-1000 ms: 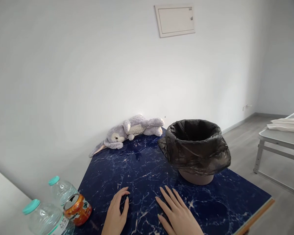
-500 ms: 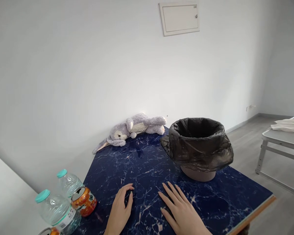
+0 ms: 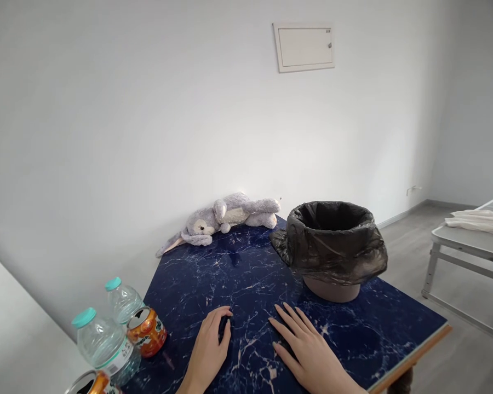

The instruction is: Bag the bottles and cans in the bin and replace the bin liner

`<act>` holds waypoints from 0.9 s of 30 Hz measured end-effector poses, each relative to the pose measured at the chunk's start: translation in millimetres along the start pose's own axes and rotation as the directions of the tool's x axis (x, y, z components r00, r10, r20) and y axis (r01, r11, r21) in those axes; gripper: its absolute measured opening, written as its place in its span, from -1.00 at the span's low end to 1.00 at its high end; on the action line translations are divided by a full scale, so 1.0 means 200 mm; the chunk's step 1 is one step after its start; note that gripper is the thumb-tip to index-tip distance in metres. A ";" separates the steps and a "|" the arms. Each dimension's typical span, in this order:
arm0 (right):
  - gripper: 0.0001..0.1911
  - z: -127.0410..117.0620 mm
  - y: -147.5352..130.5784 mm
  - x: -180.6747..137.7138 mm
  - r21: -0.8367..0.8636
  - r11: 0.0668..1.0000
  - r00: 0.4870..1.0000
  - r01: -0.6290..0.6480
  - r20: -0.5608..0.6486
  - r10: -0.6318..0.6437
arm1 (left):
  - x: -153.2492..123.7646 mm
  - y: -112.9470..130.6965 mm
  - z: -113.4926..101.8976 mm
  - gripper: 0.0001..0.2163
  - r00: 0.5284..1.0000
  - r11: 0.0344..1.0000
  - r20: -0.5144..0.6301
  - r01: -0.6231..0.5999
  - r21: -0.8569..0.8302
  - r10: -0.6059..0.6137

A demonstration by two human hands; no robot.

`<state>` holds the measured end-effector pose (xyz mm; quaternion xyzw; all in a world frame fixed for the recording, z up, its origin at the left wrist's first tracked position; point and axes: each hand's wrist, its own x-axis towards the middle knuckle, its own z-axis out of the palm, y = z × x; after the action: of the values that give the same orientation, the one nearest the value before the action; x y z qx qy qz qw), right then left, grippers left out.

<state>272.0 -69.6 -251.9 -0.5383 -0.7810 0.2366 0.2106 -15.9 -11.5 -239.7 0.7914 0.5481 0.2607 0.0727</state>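
Observation:
My left hand (image 3: 211,346) rests on the dark blue marbled table (image 3: 246,273), fingers slightly curved, thumb apart, holding nothing. Flat on the same surface, my right hand (image 3: 306,346) has its fingers spread. Nearest the left hand is an orange soda can (image 3: 147,331) with its top opened. Behind and beside it stand two clear plastic bottles (image 3: 107,345) (image 3: 124,300) with turquoise caps. Another orange can (image 3: 93,383) is cut off by the lower edge. Beyond my right hand stands a bin (image 3: 332,290) lined with a black plastic bag (image 3: 337,254).
A grey plush rabbit (image 3: 230,213) lies on its side at the table's far edge, against the white wall (image 3: 148,109). A panel door (image 3: 306,48) is set in the wall. At right, a light folding frame (image 3: 472,246) holds white cloth (image 3: 479,221).
The camera view has tilted and shifted slightly, so more of the near can shows. Both hands stay on the table in nearly the same pose; the objects have not moved.

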 end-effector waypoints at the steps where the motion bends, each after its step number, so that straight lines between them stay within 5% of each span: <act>1: -0.30 0.01 0.00 0.00 -0.006 1.000 1.000 0.001 -0.006 -0.001 | 0.00 0.00 0.00 -0.73 1.000 1.000 -0.001 -0.005 -0.004 0.005; 16: -0.37 0.10 0.07 0.00 -0.070 0.996 0.991 0.063 -0.110 -0.070 | -0.04 0.05 0.00 -0.78 0.997 0.997 -0.028 -0.071 -0.018 0.070; 27: -0.37 0.08 0.06 -0.01 -0.058 0.997 0.996 0.049 -0.075 -0.053 | -0.04 0.05 0.00 -0.79 0.997 0.998 -0.018 -0.069 -0.008 0.069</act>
<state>272.4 -70.6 -271.5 -0.5326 -0.7920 0.1885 0.2311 -8.9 -22.6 -237.8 0.8074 0.5198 0.2722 0.0621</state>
